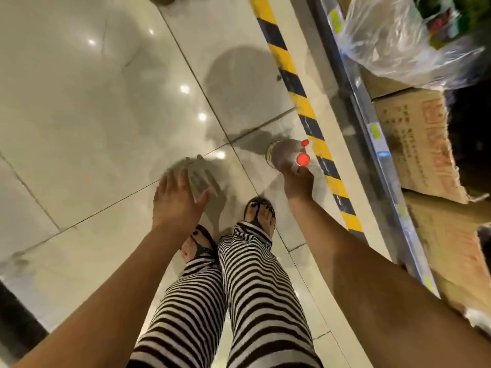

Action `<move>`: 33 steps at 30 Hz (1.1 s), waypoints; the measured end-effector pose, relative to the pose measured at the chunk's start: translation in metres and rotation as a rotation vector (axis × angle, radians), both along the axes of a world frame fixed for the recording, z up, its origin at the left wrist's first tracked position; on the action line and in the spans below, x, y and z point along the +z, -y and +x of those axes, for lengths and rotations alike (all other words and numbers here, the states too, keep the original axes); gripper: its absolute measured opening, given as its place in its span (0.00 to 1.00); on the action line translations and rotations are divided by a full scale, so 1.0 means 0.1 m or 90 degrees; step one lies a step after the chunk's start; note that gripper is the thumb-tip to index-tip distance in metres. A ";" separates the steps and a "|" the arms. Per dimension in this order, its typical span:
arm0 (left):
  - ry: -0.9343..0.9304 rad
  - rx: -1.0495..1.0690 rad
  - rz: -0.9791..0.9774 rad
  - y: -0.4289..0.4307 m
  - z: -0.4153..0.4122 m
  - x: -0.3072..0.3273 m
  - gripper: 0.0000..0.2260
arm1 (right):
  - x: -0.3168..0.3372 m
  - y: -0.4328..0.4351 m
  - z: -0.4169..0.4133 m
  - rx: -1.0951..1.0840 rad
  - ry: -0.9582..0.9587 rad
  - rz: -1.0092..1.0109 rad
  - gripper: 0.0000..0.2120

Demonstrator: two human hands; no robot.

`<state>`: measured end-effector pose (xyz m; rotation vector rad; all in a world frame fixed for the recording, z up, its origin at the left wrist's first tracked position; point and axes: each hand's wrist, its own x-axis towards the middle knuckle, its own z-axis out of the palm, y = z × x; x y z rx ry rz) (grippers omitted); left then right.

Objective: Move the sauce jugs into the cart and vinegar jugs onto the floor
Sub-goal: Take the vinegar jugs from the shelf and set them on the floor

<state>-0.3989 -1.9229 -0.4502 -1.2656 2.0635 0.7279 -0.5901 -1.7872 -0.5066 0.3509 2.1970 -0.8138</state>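
— Down by the yellow-and-black striped floor tape (305, 107), your right hand (296, 183) grips the clear plastic jug with the round red cap (281, 155), fingers closed on its top just under the cap.
— Is it standing on the glossy pale floor tiles (106, 115)?
— It's low over them, just beside the tape. Whether its base touches, I cannot tell. A second small red cap (305, 142) shows just beyond, too blurred to place.
— And the left hand (176, 200)?
— Flat and spread, holding nothing, over the tiles ahead of your black sandals (261, 216). There's broad open tile to your left. On your right, past the tape, the metal shelf edge (372, 128) hems you in, with brown cardboard boxes (419, 144) and a crinkled clear plastic bag (393, 35) behind it.
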 end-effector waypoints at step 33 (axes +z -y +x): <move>-0.096 0.116 0.021 2.44 -1.31 1.97 0.35 | 2.59 2.25 -1.20 0.327 -0.214 -0.086 0.20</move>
